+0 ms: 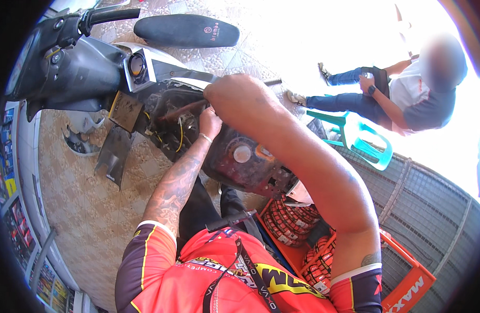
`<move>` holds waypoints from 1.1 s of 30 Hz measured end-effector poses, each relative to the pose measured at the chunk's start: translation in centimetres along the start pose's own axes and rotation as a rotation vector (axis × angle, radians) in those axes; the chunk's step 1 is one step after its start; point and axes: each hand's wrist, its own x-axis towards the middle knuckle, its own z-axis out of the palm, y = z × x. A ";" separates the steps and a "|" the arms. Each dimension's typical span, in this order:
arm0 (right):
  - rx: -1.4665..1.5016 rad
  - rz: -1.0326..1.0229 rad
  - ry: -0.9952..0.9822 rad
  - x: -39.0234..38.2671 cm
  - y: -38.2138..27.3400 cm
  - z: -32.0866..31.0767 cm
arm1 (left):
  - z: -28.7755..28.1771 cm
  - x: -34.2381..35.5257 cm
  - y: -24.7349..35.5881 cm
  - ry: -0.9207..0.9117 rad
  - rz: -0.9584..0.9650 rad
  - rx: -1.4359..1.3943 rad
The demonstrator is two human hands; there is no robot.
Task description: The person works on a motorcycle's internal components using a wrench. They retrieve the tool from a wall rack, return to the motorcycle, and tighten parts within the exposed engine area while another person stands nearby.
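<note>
A scooter [83, 70] stands in front of me with its seat off and its body panels partly removed. Both my hands are over the exposed middle of its frame [169, 112], where a yellow wire [180, 136] and dark cables show. My left hand [210, 124] is closed, its fingers curled down at the frame's edge; what they hold is hidden. Right above it, my right hand [222, 89] bends down into the frame, its fingers hidden behind the hand. Nearer to me lies the scooter's dirty rear body with a round pale cap [242, 154].
The black seat [185, 30] lies on the tiled floor beyond the scooter. Loose panels [115, 156] are at left. A seated person [407, 91] is at right, near a turquoise plastic stool [362, 138]. An orange rack [407, 271] of tyres stands close to my right.
</note>
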 end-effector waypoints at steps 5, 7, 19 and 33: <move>0.633 0.272 -0.227 1.7 0.4 -0.9 | 1.2 -0.1 -3.5 -0.014 0.138 0.149; 0.880 0.282 -0.286 2.3 1.3 -0.2 | 1.3 0.3 -3.8 -0.041 0.127 0.012; 0.779 -0.178 0.215 -0.6 2.8 6.8 | 0.0 0.5 -0.6 -0.046 0.074 -0.138; 0.755 -0.221 0.515 1.4 2.4 7.8 | -0.2 0.6 -1.5 -0.047 0.120 0.142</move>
